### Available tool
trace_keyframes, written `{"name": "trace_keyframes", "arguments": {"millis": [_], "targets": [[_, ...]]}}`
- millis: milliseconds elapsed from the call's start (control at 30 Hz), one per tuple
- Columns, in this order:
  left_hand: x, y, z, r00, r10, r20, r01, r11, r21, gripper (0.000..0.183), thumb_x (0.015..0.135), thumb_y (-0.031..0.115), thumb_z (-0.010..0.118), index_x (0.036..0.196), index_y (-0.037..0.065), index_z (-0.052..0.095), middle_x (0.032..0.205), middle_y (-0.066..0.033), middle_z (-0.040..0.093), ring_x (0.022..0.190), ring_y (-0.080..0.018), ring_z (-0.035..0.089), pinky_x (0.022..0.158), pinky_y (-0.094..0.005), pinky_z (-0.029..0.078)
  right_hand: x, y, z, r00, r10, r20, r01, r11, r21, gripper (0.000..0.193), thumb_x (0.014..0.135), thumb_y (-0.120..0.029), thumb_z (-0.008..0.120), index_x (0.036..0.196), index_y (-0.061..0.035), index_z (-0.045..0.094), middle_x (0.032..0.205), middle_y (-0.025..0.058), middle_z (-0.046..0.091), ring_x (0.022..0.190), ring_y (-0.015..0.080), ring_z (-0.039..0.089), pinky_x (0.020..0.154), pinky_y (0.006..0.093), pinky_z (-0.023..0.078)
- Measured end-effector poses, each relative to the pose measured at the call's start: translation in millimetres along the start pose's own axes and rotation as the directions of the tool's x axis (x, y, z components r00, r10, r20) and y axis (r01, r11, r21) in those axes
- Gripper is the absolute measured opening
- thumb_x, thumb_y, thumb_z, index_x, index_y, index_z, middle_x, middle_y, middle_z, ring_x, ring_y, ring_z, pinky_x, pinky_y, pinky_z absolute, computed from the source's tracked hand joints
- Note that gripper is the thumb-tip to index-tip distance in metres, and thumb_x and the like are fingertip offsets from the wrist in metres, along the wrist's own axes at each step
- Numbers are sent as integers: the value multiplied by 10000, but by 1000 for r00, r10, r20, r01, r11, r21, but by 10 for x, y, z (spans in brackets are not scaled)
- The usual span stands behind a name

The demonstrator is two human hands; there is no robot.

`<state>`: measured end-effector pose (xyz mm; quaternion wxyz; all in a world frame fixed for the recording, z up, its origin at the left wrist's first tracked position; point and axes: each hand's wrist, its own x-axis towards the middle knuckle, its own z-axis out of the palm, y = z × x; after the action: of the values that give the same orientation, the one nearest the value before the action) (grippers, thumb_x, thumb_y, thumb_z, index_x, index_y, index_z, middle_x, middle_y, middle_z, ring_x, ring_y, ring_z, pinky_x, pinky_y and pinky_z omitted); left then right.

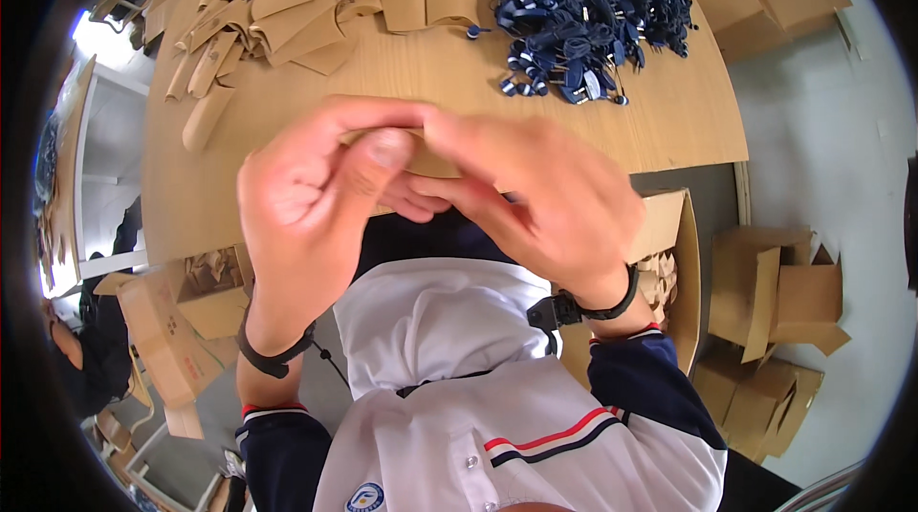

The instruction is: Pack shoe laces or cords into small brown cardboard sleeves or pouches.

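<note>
My left hand and my right hand meet above the near edge of the table, fingers curled and closed. Between them shows a strip of brown kraft paper box, mostly hidden by my fingers; its shape is hard to make out. The left thumb lies against its left end, and the right fingers, slightly blurred, pinch its right end. Beyond my hands, a heap of brown kraft paper boxes, some flat and some curved, spreads over the far left. A pile of dark blue earphones with coiled cables lies at the far right.
The wooden table has its right edge beside the earphones. An open carton holding brown paper pieces stands by my right forearm. More cartons sit on the floor to the right. Another carton and a seated person are at left.
</note>
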<state>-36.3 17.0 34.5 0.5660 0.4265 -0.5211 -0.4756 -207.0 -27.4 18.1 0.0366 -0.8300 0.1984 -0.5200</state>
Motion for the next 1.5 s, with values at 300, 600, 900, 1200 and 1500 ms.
{"name": "trace_keyframes", "arguments": {"millis": [300, 600, 900, 1200, 1500], "targets": [[13, -299, 369, 818, 527, -231, -424, 824, 377, 158, 948, 4, 580, 1061, -63, 668, 898, -90, 705, 713, -88, 642, 635, -201, 523, -107, -164, 208, 839, 481, -254, -381, 853, 357, 104, 809, 15, 701, 907, -12, 677, 732, 70, 662, 511, 144, 586, 461, 246, 444], [-225, -385, 542, 984, -177, 0, 171, 951, -259, 324, 1007, 175, 503, 1123, -115, 589, 782, -143, 663, 598, -219, 684, 581, -271, 549, -424, 233, -149, 900, 336, 276, -393, 901, 182, 347, 680, 27, 744, 995, -72, 638, 846, 67, 643, 761, 130, 616, 627, 268, 466], [179, -301, 247, 668, -67, 741, 20, 997, 72, 158, 948, 137, 599, 1010, 8, 666, 643, -60, 643, 512, -104, 599, 475, -225, 436, -553, 291, -385, 339, 74, 938, -929, 186, 321, 582, 447, -140, 988, 925, 1, 687, 869, 55, 701, 819, 97, 641, 693, 248, 514], [119, -255, 320, 665, 13, 746, -210, 963, 170, 329, 834, 192, 716, 1099, 37, 599, 801, -83, 663, 723, -206, 658, 614, -320, 480, -706, 239, -431, 415, -49, 908, -891, -220, 396, 518, 643, -278, 912, 956, 49, 659, 813, 71, 669, 701, 110, 614, 581, 241, 474], [247, -277, 615, 528, 538, 657, -808, 557, 194, 839, 632, 199, 892, 1311, 36, 427, 1188, -273, 619, 1096, -431, 620, 1003, -570, 424, -591, -4, -579, 612, 481, 628, -585, -259, 768, 730, 743, -482, 781, 1185, 30, 506, 950, 110, 611, 889, 197, 590, 803, 330, 462]]}}
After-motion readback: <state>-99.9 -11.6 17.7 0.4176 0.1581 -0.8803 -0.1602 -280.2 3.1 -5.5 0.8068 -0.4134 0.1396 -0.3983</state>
